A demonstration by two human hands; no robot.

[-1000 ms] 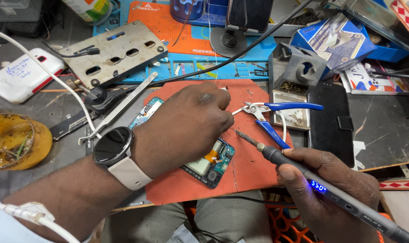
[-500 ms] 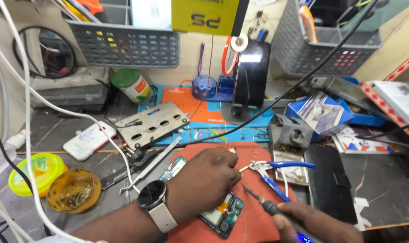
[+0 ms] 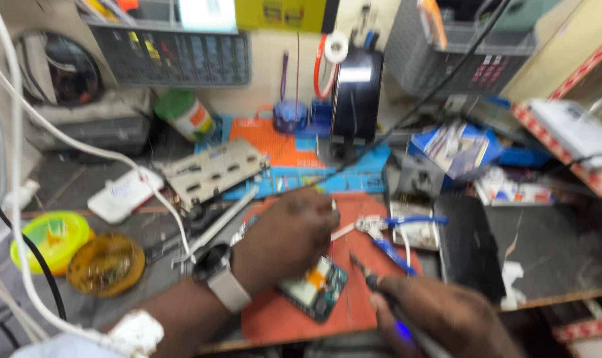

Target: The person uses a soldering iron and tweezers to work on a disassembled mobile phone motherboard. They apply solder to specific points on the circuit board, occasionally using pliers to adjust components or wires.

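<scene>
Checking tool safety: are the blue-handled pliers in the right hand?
No, the blue-handled pliers lie on the orange mat while the right hand grips a pen-shaped tool.

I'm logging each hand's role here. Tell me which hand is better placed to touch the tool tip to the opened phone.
Right. The right hand holds the pen-shaped tool, its tip close to the opened phone on the red mat. The left hand rests over the phone, apparently steadying it. The picture is blurred.
</scene>
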